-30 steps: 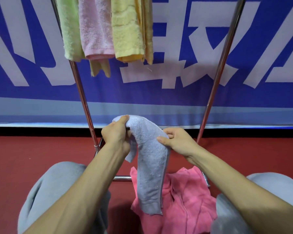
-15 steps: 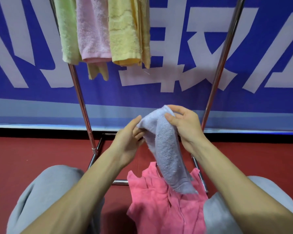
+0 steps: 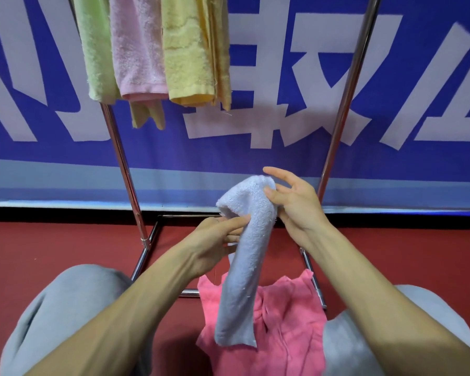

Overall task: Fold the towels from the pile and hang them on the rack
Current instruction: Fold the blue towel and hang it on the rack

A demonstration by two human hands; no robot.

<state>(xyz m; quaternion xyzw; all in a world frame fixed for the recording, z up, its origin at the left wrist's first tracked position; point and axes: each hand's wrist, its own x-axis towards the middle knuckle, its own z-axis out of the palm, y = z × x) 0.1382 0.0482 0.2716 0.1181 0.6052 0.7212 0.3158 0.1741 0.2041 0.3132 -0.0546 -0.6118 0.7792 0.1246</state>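
A light blue towel (image 3: 248,256) is held up in the middle, folded into a long strip. Its top fold is pinched between the thumb and first finger of the right hand (image 3: 296,207), and the other fingers are spread out. Lower down, its left edge is gripped by the left hand (image 3: 215,240). The hands are kept close, with only the towel between them. The towel's bottom end is hung over a pink towel pile (image 3: 288,340); whether they touch cannot be told. The pile is laid on the red floor (image 3: 52,240), by the low front bar of the rack (image 3: 122,169). Grey knees (image 3: 55,308) are seen on both sides of the pile. At the rack's top left a green towel (image 3: 95,50), a pale pink towel (image 3: 136,50) and a yellow towel (image 3: 187,50) are hung side by side. From there to the right pole, open room is seen.
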